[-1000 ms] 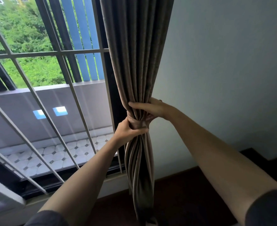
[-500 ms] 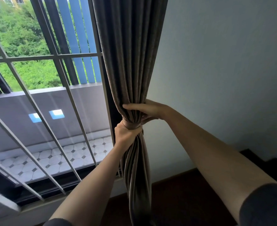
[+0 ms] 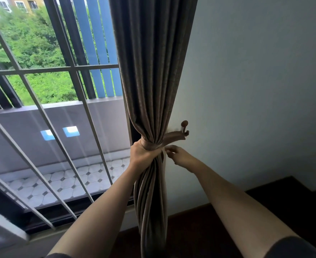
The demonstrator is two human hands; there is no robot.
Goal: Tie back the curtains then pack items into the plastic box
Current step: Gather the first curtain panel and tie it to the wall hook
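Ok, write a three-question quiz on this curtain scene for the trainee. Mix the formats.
1. True or false: the tieback band wrapped round the curtain reaches the hook.
2. Which hand grips the gathered curtain at the band? A left, B right, C both.
3. Fill in: the hook is mounted on the ____, right of the curtain.

Key: 1 true. 2 A, the left hand. 3 wall.

Head camera, looking down, near curtain (image 3: 153, 81)
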